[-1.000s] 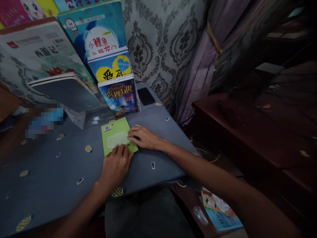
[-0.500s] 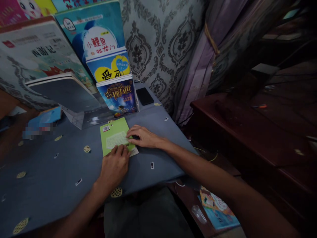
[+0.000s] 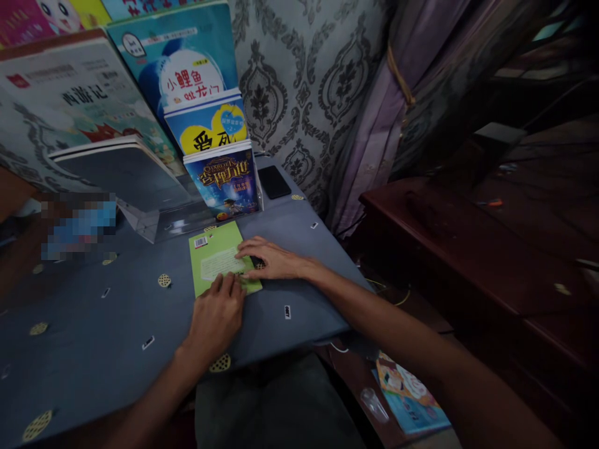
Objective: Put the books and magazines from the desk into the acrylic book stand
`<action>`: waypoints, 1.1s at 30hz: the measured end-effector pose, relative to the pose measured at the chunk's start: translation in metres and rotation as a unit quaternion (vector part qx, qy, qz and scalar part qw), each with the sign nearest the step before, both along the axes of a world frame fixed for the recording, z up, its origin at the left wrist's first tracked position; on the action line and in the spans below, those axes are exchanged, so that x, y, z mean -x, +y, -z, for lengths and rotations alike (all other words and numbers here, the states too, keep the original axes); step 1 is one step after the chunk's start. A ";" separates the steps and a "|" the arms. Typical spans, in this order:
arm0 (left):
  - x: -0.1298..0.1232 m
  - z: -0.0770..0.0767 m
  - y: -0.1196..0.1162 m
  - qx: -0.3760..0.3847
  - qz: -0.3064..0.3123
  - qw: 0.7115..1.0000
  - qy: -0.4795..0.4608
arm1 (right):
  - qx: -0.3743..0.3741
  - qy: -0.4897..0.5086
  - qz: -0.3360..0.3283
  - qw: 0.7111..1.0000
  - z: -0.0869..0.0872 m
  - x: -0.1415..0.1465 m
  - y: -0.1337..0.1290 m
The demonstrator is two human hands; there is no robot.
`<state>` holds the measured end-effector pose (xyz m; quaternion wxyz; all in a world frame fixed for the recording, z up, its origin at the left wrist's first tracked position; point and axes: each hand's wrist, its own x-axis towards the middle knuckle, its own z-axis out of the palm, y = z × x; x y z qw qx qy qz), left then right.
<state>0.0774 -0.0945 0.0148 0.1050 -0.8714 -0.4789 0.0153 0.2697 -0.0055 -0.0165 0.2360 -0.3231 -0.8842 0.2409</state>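
Observation:
A thin green book [image 3: 202,252] lies flat on the blue patterned tablecloth [image 3: 187,337], with a barcode and a pale text panel facing up. My left hand [image 3: 222,305] rests on its lower edge, fingers together, slightly bent and pressing down on the cover. On the book's right side is my right hand [image 3: 274,259], its fingertips on the cover and its thumb apart, near the lower right corner. Neither hand grips the book; both lie on it from above.
Behind the book stands a clear rack with several picture books, a blue one [image 3: 227,184] in front. A black phone [image 3: 274,182] lies beside it. Right of the table is a dark red cabinet [image 3: 421,206]. More books [image 3: 412,399] lie low at the right.
The green cover's lower right corner now lies down over the white page that showed there before. My right thumb has shifted toward that corner; my left hand has barely moved.

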 end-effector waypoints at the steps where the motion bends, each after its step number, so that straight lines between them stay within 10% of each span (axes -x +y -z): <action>1: 0.001 0.001 0.000 -0.001 -0.002 1.000 -0.002 | 0.004 -0.011 -0.002 1.000 0.001 0.000 0.000; 15: 0.025 0.016 0.009 -0.035 0.052 0.994 -0.086 | 0.048 -0.073 -0.010 0.996 0.002 -0.002 -0.004; 26: 0.065 0.027 0.104 -0.003 -0.030 0.988 -0.150 | 0.067 -0.073 -0.009 0.995 -0.001 -0.001 -0.005; 33: 0.078 0.040 0.123 -0.027 -0.035 0.973 -0.227 | 0.021 -0.071 0.021 0.997 0.006 0.008 0.012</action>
